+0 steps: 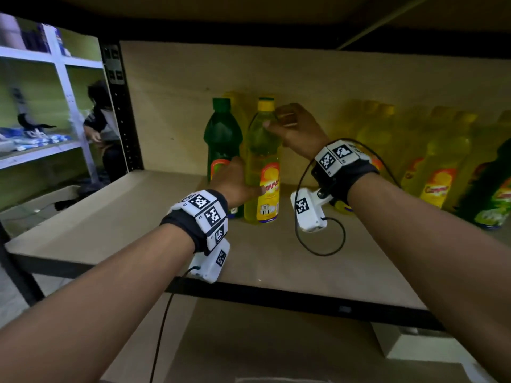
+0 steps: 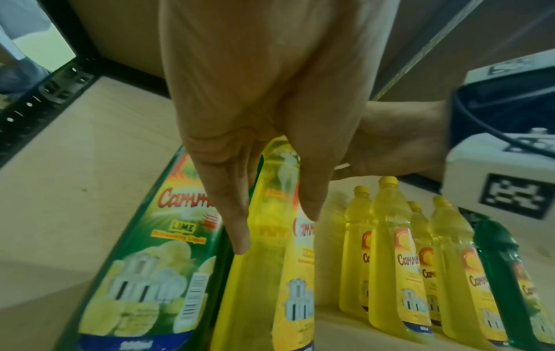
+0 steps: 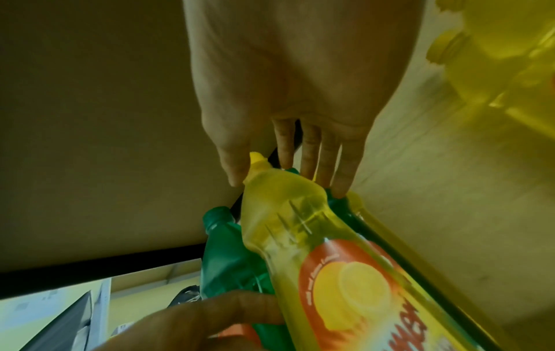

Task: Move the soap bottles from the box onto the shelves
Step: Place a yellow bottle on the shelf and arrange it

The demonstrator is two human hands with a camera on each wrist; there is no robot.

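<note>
A yellow soap bottle (image 1: pixel 262 161) (image 2: pixel 264 273) (image 3: pixel 330 273) stands on the brown shelf board (image 1: pixel 138 217), right beside a green one (image 1: pixel 221 136) (image 2: pixel 150 261) (image 3: pixel 228 261). My right hand (image 1: pixel 276 118) (image 3: pixel 288 187) pinches the yellow bottle's neck just under the cap, thumb on one side and fingers behind. My left hand (image 1: pixel 235 178) (image 2: pixel 276 231) holds its body lower down. The fingers slip between the two bottles and the thumb lies on the label. Another yellow bottle stands behind these two, mostly hidden.
Several more yellow bottles (image 1: pixel 437 167) and a green one (image 1: pixel 495 194) stand in rows at the shelf's right. A black upright post (image 1: pixel 121 106) bounds the shelf on the left. Beyond it are white shelving (image 1: pixel 55 78) and a crouching person (image 1: pixel 101 120). Bare board lies in front.
</note>
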